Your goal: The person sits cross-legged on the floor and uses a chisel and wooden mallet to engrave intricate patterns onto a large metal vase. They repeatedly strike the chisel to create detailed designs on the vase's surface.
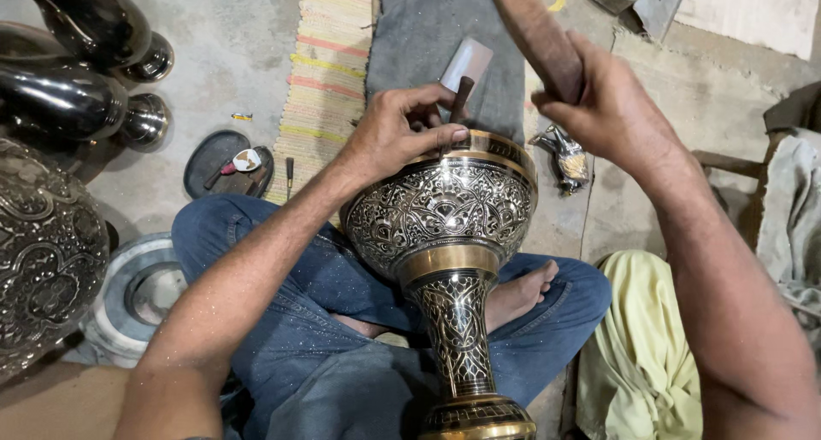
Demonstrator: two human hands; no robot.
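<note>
the left hand [395,134] is clenched around a thin dark chisel [461,97], pinching it upright with the tip set on the brass rim of the engraved goblet vase [445,213]. the right hand [605,98] is closed tight on the wooden handle of a mallet [536,31], held raised just to the right of the chisel and apart from it. the vase lies tilted across the person's lap, bowl away from the body, foot toward the bottom edge of the view, resting between crossed legs in blue jeans [342,320]. on the concrete floor [231,38], at the left edge, stand 2 dark polished vases [77,64]. a striped woven mat [329,72] lies beyond the knees, a yellow cloth [637,346] at the right.
</note>
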